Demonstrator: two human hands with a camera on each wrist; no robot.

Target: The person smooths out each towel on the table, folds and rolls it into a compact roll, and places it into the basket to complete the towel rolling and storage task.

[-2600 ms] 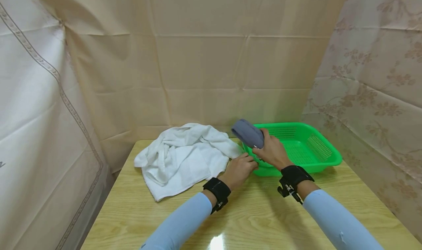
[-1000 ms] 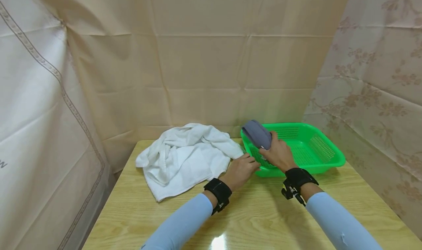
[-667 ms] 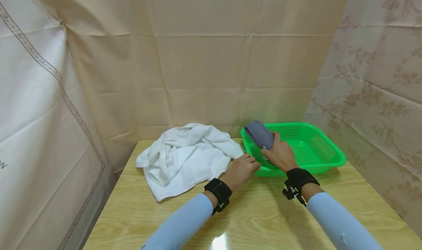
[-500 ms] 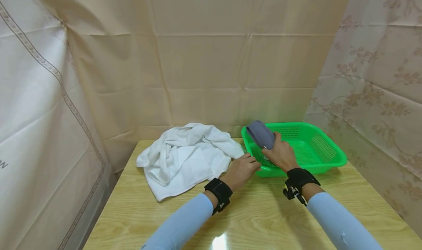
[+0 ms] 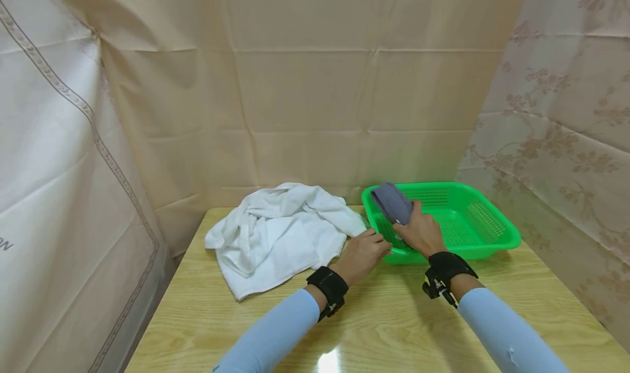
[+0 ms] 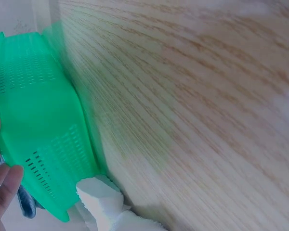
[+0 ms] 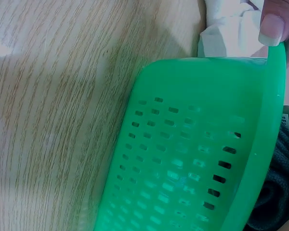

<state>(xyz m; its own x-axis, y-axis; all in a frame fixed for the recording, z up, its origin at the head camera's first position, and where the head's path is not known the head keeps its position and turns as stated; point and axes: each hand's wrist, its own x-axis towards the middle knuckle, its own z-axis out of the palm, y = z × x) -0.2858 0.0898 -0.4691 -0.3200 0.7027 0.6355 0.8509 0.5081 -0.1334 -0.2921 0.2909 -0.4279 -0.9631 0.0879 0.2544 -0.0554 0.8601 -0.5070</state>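
Note:
A green perforated plastic basket [image 5: 484,211] stands at the right of the table. My left hand [image 5: 361,255] pinches its rim at the near left corner; in the left wrist view the thumb [image 6: 12,185] lies against its outer wall. My right hand [image 5: 420,233] grips one end of a rolled grey cloth [image 5: 392,202] over the left part of the basket. The right wrist view shows the cloth's rolled, knitted-looking end [image 7: 279,178] with a white tag, just behind the basket wall [image 7: 192,82], which hides the rest.
A crumpled white towel [image 5: 290,236] spreads over the table's left half, its right end by my left hand. The wooden table [image 5: 364,329] reaches back to a beige cloth wall [image 5: 315,105]. Floral cloth [image 5: 566,127] hangs close on the right.
My right hand has carried the grey cloth to the right and slightly down, from the basket's left rim to over its inside. My left hand keeps its hold on the rim.

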